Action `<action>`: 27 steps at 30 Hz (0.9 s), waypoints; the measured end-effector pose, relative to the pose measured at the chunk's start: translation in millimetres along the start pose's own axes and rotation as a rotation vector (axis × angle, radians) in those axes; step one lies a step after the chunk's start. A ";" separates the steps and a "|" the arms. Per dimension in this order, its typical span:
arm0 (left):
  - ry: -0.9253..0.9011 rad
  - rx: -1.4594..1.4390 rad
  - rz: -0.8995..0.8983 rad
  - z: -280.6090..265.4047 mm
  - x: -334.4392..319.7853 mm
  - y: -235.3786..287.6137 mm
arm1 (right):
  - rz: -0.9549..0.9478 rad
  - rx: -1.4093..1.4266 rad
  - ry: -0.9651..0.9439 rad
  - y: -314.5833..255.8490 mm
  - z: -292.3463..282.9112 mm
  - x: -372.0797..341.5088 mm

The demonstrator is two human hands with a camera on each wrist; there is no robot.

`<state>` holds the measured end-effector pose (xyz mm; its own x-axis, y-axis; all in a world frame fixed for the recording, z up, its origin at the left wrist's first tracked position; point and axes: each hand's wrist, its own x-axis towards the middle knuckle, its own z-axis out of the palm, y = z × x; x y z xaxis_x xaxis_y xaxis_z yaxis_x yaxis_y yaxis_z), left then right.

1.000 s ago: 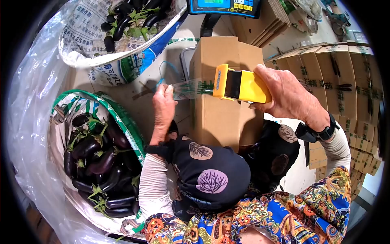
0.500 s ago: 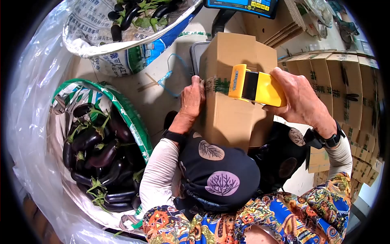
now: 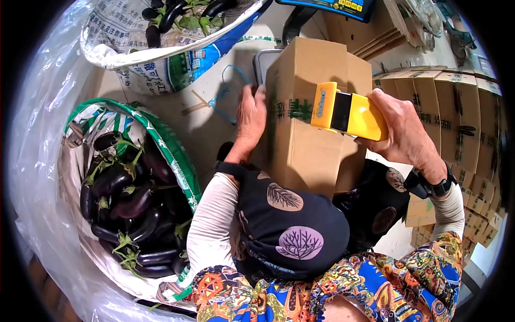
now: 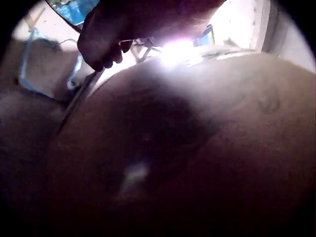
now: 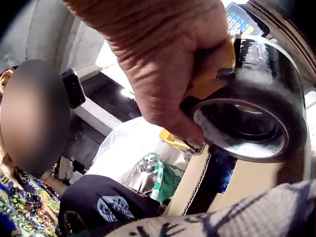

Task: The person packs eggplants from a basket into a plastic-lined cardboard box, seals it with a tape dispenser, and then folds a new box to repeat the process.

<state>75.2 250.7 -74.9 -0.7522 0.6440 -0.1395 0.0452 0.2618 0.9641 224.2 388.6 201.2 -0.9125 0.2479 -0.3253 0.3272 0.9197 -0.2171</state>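
A brown cardboard box stands in the middle of the head view, with a strip of printed clear tape running across its top and left side. My right hand grips a yellow tape dispenser over the box top. The right wrist view shows its dark tape roll close up beside the thumb. My left hand is beside the box's left side, fingers extended and holding nothing. In the left wrist view the left hand is dark, near the shaded box wall.
Eggplants fill a lined basket at left; another lined basket with eggplants stands behind it. A blue scale display is at the back. Stacked cartons line the right. Blue cord lies on the floor.
My left hand held the stretched tape end left of the box, then moved in and pressed it onto the side. Now it has come slightly off the box. The right hand keeps the dispenser on top.
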 end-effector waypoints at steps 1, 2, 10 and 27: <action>0.044 -0.070 0.067 10.6 -1.4 3.6 | 0.007 0.006 -0.002 0.5 0.2 -0.6; 0.088 -0.139 0.141 26.2 -0.5 11.6 | 0.002 0.017 0.004 1.7 1.3 -1.9; -0.120 -0.068 0.159 42.5 28.7 -44.0 | -0.012 0.035 0.061 6.7 2.0 -3.1; -0.617 0.798 0.921 27.3 77.1 175.0 | -0.081 0.041 0.068 8.1 -0.8 -6.7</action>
<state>43.0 365.8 76.9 0.1602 0.9673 0.1967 0.8876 -0.2283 0.4000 232.8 394.7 202.4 -0.9506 0.1948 -0.2419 0.2603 0.9245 -0.2784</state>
